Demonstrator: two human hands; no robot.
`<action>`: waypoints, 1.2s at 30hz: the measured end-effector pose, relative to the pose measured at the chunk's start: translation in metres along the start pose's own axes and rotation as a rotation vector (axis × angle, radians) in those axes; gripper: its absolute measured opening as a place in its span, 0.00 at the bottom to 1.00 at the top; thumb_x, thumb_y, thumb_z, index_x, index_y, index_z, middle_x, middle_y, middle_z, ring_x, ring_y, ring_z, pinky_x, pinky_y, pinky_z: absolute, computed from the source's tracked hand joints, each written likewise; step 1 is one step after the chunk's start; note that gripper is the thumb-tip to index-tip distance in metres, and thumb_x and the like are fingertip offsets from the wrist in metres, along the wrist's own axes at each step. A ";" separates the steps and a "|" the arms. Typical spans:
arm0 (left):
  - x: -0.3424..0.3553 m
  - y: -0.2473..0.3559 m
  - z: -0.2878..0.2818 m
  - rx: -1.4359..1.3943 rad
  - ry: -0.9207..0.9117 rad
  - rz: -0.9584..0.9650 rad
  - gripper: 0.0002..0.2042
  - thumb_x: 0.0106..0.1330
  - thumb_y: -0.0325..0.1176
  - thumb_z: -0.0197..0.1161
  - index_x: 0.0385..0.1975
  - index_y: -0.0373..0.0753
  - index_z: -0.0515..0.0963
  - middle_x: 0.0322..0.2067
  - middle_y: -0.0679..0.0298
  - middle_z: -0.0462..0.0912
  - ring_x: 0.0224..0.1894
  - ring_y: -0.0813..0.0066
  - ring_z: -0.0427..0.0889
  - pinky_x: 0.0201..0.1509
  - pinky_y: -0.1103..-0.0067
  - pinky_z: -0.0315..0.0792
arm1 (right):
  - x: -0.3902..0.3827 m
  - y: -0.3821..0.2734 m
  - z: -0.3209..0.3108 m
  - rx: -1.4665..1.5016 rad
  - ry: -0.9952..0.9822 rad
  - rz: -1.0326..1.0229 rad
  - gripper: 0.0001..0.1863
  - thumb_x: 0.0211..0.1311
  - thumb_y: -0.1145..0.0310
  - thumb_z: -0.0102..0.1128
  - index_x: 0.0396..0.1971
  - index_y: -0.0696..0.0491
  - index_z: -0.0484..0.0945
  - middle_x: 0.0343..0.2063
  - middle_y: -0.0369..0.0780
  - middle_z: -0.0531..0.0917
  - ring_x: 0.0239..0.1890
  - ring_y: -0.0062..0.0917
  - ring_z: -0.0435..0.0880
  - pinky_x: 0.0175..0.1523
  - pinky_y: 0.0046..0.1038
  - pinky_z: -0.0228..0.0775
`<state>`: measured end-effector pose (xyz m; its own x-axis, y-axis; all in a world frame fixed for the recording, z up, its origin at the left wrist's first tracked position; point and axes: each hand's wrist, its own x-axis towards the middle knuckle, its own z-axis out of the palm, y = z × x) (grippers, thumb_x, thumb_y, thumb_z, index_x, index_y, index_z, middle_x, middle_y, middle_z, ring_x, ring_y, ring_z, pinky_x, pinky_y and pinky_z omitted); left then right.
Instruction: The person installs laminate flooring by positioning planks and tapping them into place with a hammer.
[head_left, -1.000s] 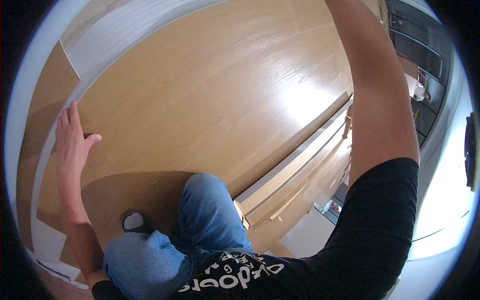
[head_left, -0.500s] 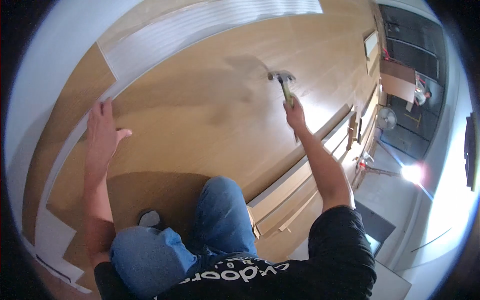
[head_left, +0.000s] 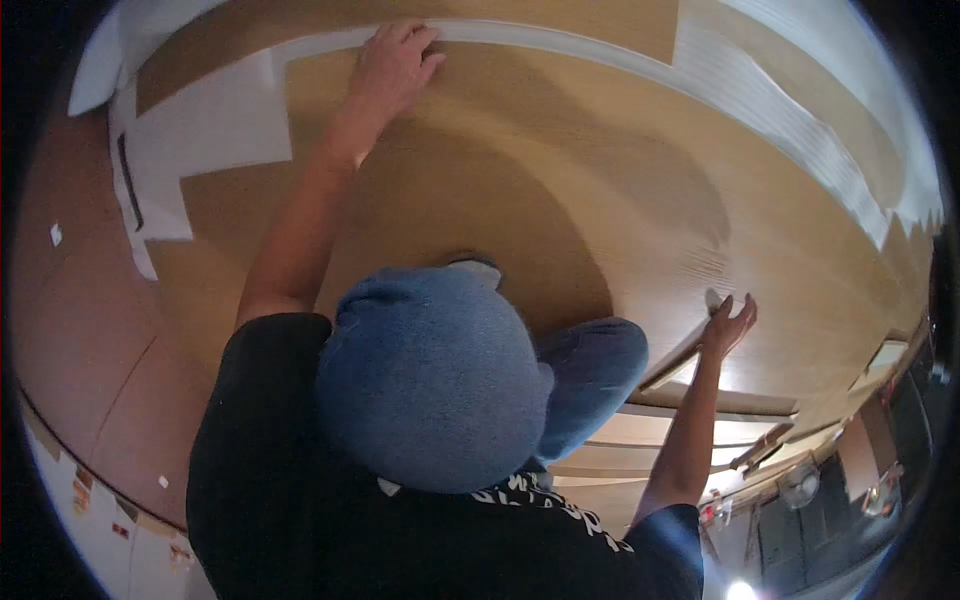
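My left hand [head_left: 395, 65] lies with its fingers on the edge of the wood-look flooring [head_left: 480, 150], at a narrow white strip [head_left: 540, 42] running between the boards. Its thumb stands apart, and it holds nothing that I can see. To the right, my right hand [head_left: 732, 325] is low over the floor with its fingers spread. Beside its wrist lies a thin wooden strip [head_left: 670, 370]. A small grey rounded shape [head_left: 713, 300] shows next to the fingers, too unclear to name. No hammer can be made out.
White underlay [head_left: 215, 125] shows at the stepped board ends on the left, with reddish-brown floor [head_left: 90, 320] beyond. Loose boards [head_left: 630, 430] lie stacked by my knee [head_left: 600, 370]. A fan [head_left: 800, 485] and a bright lamp [head_left: 741, 591] stand at the lower right.
The view has swung round. My right hand held a raised hammer before; now it is lower, spread and without it. My left hand stays at the board edge.
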<state>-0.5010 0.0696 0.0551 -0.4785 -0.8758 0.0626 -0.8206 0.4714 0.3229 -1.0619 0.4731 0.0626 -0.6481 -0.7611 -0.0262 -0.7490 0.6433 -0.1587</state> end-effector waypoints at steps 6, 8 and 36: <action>-0.015 -0.082 -0.054 0.018 -0.115 -0.134 0.19 0.65 0.48 0.68 0.45 0.38 0.84 0.50 0.52 0.82 0.57 0.53 0.78 0.59 0.62 0.73 | 0.164 -0.192 0.052 -0.054 -0.101 -0.693 0.22 0.75 0.65 0.55 0.66 0.54 0.71 0.69 0.49 0.70 0.69 0.47 0.69 0.71 0.44 0.65; -0.023 -0.096 -0.058 0.029 -0.152 -0.102 0.20 0.65 0.50 0.68 0.43 0.37 0.84 0.49 0.52 0.82 0.55 0.52 0.79 0.60 0.61 0.73 | 0.183 -0.237 0.063 -0.125 -0.128 -0.847 0.19 0.76 0.65 0.51 0.62 0.55 0.74 0.65 0.48 0.74 0.67 0.46 0.71 0.69 0.44 0.67; -0.054 -0.111 -0.015 0.144 -0.127 -0.177 0.22 0.78 0.40 0.53 0.67 0.38 0.70 0.68 0.46 0.67 0.71 0.46 0.64 0.75 0.58 0.61 | 0.128 -0.297 0.089 0.041 -0.285 -0.364 0.30 0.72 0.62 0.48 0.73 0.51 0.64 0.76 0.43 0.58 0.79 0.38 0.52 0.79 0.45 0.47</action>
<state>-0.3792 0.0629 0.0301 -0.3510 -0.9305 -0.1051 -0.9269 0.3293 0.1802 -0.9105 0.1772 0.0187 -0.2765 -0.9329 -0.2307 -0.9109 0.3309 -0.2465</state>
